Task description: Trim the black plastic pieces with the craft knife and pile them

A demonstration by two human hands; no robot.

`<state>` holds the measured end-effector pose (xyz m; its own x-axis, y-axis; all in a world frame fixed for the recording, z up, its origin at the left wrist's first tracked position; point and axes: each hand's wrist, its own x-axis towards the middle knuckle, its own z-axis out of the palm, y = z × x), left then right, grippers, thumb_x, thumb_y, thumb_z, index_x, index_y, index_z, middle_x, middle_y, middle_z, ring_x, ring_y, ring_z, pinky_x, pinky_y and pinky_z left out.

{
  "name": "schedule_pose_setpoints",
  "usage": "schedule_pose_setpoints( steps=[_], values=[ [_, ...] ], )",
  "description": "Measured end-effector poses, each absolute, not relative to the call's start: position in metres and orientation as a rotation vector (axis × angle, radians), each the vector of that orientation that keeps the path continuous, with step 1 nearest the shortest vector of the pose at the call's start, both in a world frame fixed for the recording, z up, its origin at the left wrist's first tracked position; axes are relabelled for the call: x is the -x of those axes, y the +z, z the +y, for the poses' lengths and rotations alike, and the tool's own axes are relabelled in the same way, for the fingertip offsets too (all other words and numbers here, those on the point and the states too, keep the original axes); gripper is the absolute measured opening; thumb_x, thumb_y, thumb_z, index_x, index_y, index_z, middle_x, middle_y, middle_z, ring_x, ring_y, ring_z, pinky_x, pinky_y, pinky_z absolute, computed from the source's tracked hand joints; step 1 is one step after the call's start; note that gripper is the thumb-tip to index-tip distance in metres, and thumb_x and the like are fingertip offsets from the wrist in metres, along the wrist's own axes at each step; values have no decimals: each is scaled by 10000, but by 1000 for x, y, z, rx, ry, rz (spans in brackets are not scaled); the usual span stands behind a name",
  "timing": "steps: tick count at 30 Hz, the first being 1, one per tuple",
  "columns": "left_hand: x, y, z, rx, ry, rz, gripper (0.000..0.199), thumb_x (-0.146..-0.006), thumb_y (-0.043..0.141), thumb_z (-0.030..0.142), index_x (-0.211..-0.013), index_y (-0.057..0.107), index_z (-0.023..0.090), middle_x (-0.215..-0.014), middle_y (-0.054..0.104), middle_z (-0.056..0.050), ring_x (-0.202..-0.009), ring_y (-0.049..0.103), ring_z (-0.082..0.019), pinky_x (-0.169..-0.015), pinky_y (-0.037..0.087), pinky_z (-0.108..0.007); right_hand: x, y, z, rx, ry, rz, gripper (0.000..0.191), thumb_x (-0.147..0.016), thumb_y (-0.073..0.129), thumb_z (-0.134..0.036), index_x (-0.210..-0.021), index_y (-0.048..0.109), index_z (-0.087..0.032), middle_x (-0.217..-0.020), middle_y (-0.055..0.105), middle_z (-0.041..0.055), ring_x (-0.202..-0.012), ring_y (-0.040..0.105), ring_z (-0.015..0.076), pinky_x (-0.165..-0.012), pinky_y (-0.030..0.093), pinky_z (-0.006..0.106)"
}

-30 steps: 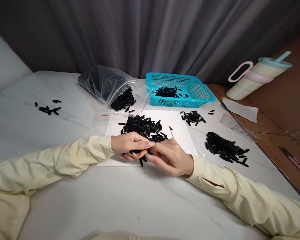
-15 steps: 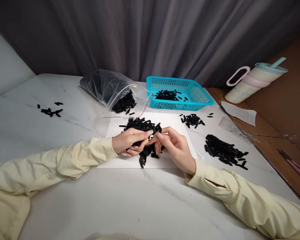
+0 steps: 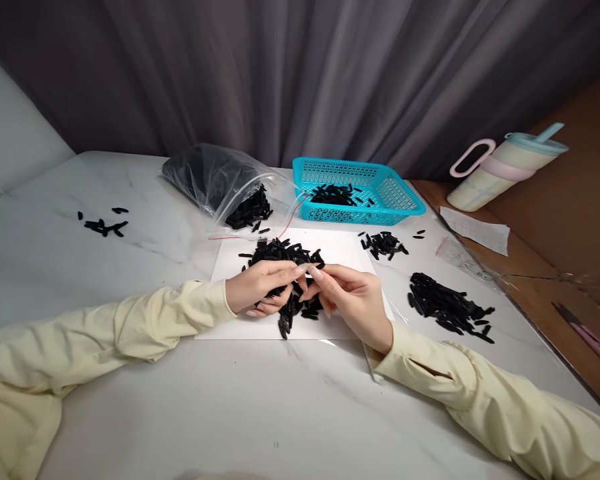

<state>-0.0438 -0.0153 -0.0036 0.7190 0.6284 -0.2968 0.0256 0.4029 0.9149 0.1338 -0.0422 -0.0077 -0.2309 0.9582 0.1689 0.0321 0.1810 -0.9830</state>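
Small black elongated pieces (image 3: 293, 310) form a loose pile on a white sheet (image 3: 220, 327). Above this pile my left hand (image 3: 260, 287) is closed, thumb and forefinger pinched together. My right hand (image 3: 353, 293) meets it fingertip to fingertip, also in a pinch. Whatever lies between the fingertips is too small to make out. Behind the pile, an open clear bag (image 3: 205, 177) spills more black pieces (image 3: 250, 208).
A blue basket (image 3: 363, 217) holding black pieces stands at the back. Further black heaps lie right (image 3: 447, 303), back right (image 3: 384, 245) and far left (image 3: 105, 228). At the right are a tumbler (image 3: 485, 180), a paper strip (image 3: 475, 230) and a pink-handled tool (image 3: 593, 340).
My fingertips have come closer together, and my right hand has moved slightly down. The whole view has shifted a little.
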Motion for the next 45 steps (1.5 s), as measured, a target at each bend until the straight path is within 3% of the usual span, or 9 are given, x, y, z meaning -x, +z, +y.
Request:
schedule_pose_setpoints(
  steps=[5, 9, 14, 18, 23, 28, 34, 45],
  values=[
    [44, -5, -16, -1082, 450, 685, 312, -865, 428, 433, -1047, 478, 185, -413, 327, 116, -263, 215, -31, -231, 225, -98, -132, -5, -42, 1037, 1391, -1515, 269, -811, 565, -374, -825, 682, -132, -561, 650, 28, -306, 343, 35, -286, 251, 189],
    [44, -5, -16, -1050, 461, 649, 309, -850, 451, 422, -761, 522, 134, -383, 307, 101, -255, 204, -22, -223, 229, -106, -132, -5, -42, 1050, 1408, -1566, 320, -822, 539, -401, -765, 681, -119, -577, 651, 36, -301, 356, 30, -279, 265, 182],
    [43, -2, -17, -957, 471, 643, 333, -834, 484, 377, -606, 476, 134, -364, 292, 88, -255, 207, -21, -218, 211, -103, -135, -6, -42, 1041, 1333, -1645, 320, -824, 550, -371, -1028, 619, -135, -586, 650, 10, -310, 392, 40, -313, 334, 180],
    [44, -1, -16, -924, 440, 592, 351, -824, 498, 350, -551, 453, 135, -359, 261, 86, -261, 198, -21, -219, 203, -102, -143, -7, -45, 987, 1081, -1887, 238, -843, 538, -313, -1011, 558, -146, -560, 629, -16, -336, 435, 51, -364, 373, 179],
    [46, -2, -17, -949, 367, 571, 346, -801, 522, 340, -531, 447, 138, -358, 261, 78, -267, 205, -27, -215, 187, -106, -151, -12, -51, 844, 502, -2223, 150, -914, 424, -258, -982, 522, -168, -570, 609, -32, -403, 478, 60, -422, 370, 176],
    [47, -1, -19, -973, 302, 573, 355, -787, 534, 336, -507, 458, 130, -350, 257, 72, -267, 218, -30, -222, 186, -113, -152, -17, -51, 749, 170, -2307, 153, -929, 389, -231, -926, 523, -158, -486, 505, -56, -374, 429, 60, -414, 325, 194],
    [48, 0, -19, -983, 261, 557, 383, -789, 522, 322, -470, 470, 117, -355, 269, 61, -264, 226, -30, -226, 194, -124, -151, -15, -50, 700, 226, -2333, 164, -933, 374, -213, -881, 514, -146, -481, 447, -56, -376, 372, 61, -401, 285, 201],
    [48, -1, -20, -983, 249, 561, 380, -777, 536, 333, -469, 486, 115, -357, 252, 66, -267, 226, -32, -229, 194, -129, -151, -18, -49, 644, 263, -2371, 140, -926, 375, -183, -903, 508, -142, -540, 497, -34, -409, 360, 69, -418, 274, 211]
  ],
)
